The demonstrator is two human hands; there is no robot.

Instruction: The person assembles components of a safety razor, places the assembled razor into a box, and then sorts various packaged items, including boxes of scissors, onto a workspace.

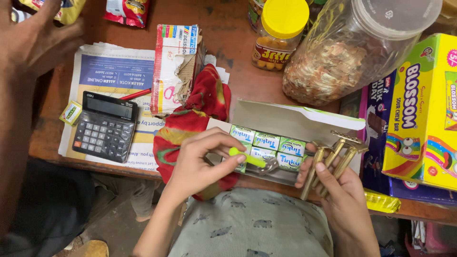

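My left hand point(200, 164) holds a razor with a yellow-green handle point(247, 157) by its handle, its metal head pointing right over an open cardboard box point(295, 121) of small green packets point(266, 140). My right hand point(340, 192) grips three brass-coloured safety razors point(331, 159), bunched together with their heads pointing up and right, at the box's right end. A red patterned cloth point(195, 112) lies just left of the box, partly under my left hand.
A black calculator point(104, 126) rests on a newspaper point(114, 71) at the left. Another person's hand point(33, 38) reaches in at top left. A yellow-lidded jar point(281, 33), a large clear jar point(352, 47) and colourful sweet boxes point(419, 104) crowd the back and right.
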